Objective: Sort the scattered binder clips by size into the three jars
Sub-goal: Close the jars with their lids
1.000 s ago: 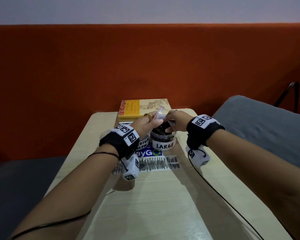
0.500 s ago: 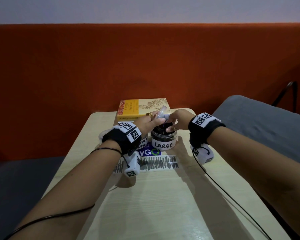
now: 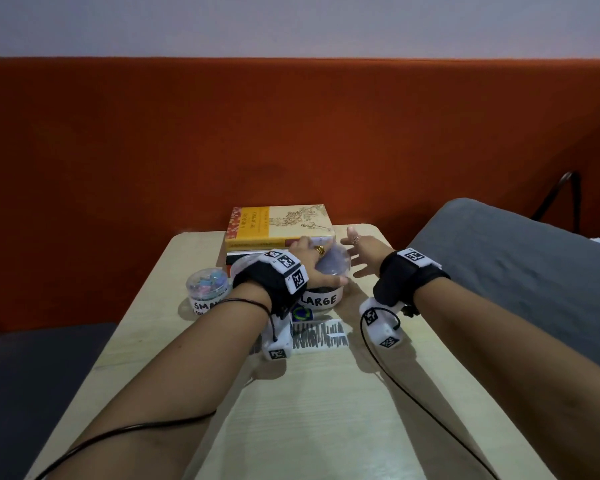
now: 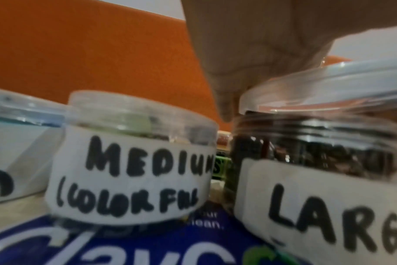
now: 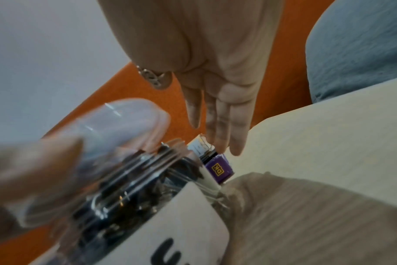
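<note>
Three clear labelled jars stand at the table's far end. The LARGE jar holds black binder clips. The MEDIUM jar stands left of it, with the SMALL jar of pastel clips furthest left. My left hand grips a clear lid, tilted over the LARGE jar's mouth. Just right of the lid, my right hand hovers with straight, spread fingers and holds nothing. In the head view my left wrist hides most of the MEDIUM jar.
A yellow book lies on a stack behind the jars. Under the jars lies a blue printed sheet with scribbled paper in front. A grey cushion borders the table's right side; an orange backrest stands behind.
My right hand has let go of the lid and drawn off to the right with its fingers spread. My left hand alone has brought the lid down over the LARGE jar.
</note>
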Motion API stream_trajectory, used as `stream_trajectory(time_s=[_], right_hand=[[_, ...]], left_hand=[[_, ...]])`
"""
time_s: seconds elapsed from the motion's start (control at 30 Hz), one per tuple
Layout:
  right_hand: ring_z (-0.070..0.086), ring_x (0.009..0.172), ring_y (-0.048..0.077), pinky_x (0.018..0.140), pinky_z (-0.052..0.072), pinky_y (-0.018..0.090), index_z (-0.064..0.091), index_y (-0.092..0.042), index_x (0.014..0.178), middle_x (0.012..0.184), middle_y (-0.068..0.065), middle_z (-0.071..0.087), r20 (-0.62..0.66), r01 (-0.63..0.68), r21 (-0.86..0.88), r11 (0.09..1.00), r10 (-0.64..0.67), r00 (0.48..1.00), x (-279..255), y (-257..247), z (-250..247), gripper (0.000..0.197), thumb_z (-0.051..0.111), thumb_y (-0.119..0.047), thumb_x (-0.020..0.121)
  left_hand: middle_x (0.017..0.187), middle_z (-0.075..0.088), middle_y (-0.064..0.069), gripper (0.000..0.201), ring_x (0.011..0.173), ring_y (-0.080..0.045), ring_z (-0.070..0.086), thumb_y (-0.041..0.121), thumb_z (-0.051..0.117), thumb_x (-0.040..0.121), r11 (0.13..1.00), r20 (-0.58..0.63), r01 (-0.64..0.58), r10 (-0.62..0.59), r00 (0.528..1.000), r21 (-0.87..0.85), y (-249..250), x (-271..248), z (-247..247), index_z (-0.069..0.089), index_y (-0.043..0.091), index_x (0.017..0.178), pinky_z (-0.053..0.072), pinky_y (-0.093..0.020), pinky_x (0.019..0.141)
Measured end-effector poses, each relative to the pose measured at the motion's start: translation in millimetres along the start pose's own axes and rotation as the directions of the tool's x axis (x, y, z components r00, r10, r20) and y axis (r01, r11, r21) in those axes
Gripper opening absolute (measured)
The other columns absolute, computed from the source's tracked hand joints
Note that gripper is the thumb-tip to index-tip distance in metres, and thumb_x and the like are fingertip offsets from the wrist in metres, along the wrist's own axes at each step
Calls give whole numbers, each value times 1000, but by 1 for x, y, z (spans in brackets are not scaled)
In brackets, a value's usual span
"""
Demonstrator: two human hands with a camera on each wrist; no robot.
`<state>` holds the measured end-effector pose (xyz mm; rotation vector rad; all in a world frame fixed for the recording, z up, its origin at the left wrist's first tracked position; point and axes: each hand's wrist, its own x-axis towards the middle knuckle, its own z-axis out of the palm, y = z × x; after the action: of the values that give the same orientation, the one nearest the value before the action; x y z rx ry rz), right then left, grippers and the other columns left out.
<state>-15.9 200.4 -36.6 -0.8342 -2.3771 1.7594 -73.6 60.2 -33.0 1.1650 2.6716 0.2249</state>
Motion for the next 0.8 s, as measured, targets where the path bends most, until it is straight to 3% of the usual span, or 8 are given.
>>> stream_trajectory(time_s=[0.1,0.2,0.3,0.4,0.5,0.6,0.67,0.8], right_hand=[[54,117,36,90,49,44,46,-4,135,136,20,51,-6,-39,-95,995,38,999,-1,-3,11,42,33,-27,101],[49,127,32,103,41,36,47,1,133,140,19,48,-33,-48,-256,966,41,999,-2,-2,22,39,46,-12,96],[51,125,34,94,44,33,48,-2,133,137,19,51,-68,-8,-174,985,-4,998,5,0,30,42,37,-25,99],[50,125,34,88,41,29,46,-1,134,137,19,51,-106,-45,-232,972,20,994,12,-3,35,43,29,-24,101],[54,120,36,96,44,35,50,4,127,133,22,54,-146,-53,-328,943,5,989,14,-2,38,40,26,-17,102],[52,123,36,102,40,35,49,6,129,134,24,53,-157,-35,-429,903,-36,987,17,-1,42,44,22,-17,103],[51,125,35,105,38,37,44,6,133,136,24,51,-160,-26,-469,883,-56,986,17,1,44,44,21,-17,103],[58,116,36,96,49,41,53,2,125,128,22,57,-137,3,-469,883,-76,988,13,5,43,40,31,-20,100]], left_hand=[[148,25,-10,89,132,-31,29,69,51,77,999,-62,15,-13,998,33,3,11,12,31,15,146,31,-41,106],[149,28,-7,117,129,-29,35,86,47,53,996,-87,93,-92,992,9,-3,19,19,29,16,146,36,-40,103],[151,24,-4,110,129,-31,35,82,53,55,994,-55,79,-75,996,74,-11,21,23,43,10,138,37,-41,105],[144,38,-7,88,127,-29,40,75,56,63,979,-15,45,-43,999,198,-11,19,15,56,11,124,29,-47,110],[147,37,-4,84,137,-24,32,70,58,67,971,-20,-6,11,1000,239,-11,21,11,52,13,128,8,-49,119],[159,10,-1,103,148,-22,5,69,60,68,952,-48,-52,70,996,301,-10,19,18,29,10,146,-1,-49,119],[160,5,-4,111,148,-24,1,67,62,68,947,-70,-68,95,993,312,-12,20,23,14,11,151,1,-46,120],[159,9,-7,112,146,-26,11,61,71,64,965,-67,-83,103,992,248,-19,26,23,22,7,149,13,-38,120]])
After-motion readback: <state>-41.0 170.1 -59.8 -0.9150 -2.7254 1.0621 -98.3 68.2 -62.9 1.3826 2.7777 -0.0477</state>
